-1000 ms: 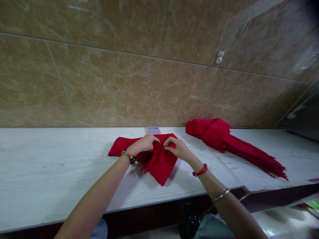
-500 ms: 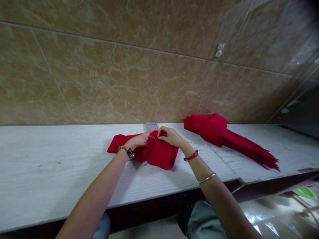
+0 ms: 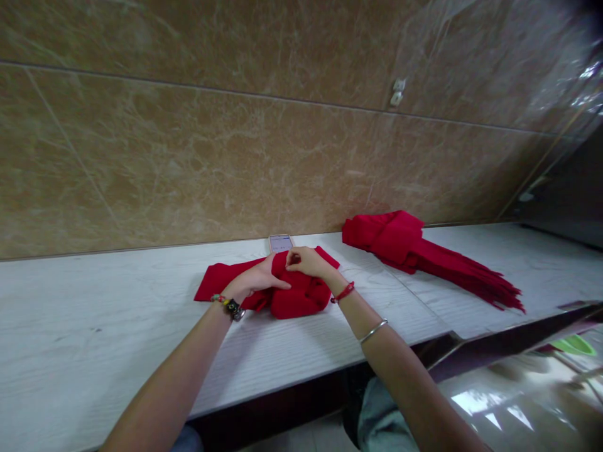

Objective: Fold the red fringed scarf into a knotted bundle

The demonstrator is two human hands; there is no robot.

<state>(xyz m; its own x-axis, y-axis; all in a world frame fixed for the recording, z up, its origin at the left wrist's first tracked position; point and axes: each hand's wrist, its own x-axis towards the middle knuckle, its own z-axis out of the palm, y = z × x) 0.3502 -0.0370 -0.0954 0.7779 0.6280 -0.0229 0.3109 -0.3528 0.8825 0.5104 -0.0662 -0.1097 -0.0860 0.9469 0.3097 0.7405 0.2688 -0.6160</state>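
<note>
A bunched red scarf [image 3: 299,303] lies on the white worktop in front of me, with one flat end stretching to the left. My left hand [image 3: 257,276] grips its middle, thumb across the top and forefinger on the far side; the other fingers are mostly hidden. From the right, my right hand [image 3: 306,260] pinches the cloth at the upper edge between thumb and fingertips. Folded fabric bulges below both hands. Just behind the scarf, a phone [image 3: 281,243] with a lit screen rests against the wall.
Another red scarf [image 3: 396,242], folded at one end with a long fringed tail, lies to the right on the worktop [image 3: 117,339]. A brown marbled tile wall [image 3: 211,157] rises behind. The worktop's front edge runs close to my body. A green basin [image 3: 575,344] shows at lower right.
My left hand has turned over the fringe and now spans the cloth with its thumb out. The scarf's right part has been folded into a rounder bundle. The view has shifted slightly.
</note>
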